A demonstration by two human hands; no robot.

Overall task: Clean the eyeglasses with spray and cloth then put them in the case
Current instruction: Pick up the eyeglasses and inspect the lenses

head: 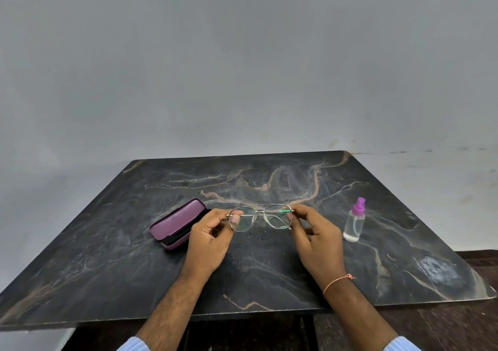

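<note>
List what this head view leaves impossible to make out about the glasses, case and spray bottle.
- Cleaning cloth: none visible; the case interior is dark, partly behind the left hand.
- Eyeglasses: lens smudges too fine to see; hinges covered by the left hand and right hand.
- Spray bottle: any label too small.

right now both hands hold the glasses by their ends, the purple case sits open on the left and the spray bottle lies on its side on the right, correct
Not quite. In the head view the spray bottle stands upright on the table, not on its side. The rest holds: the left hand and right hand hold the glasses by their ends, and the purple case sits open on the left.
</note>
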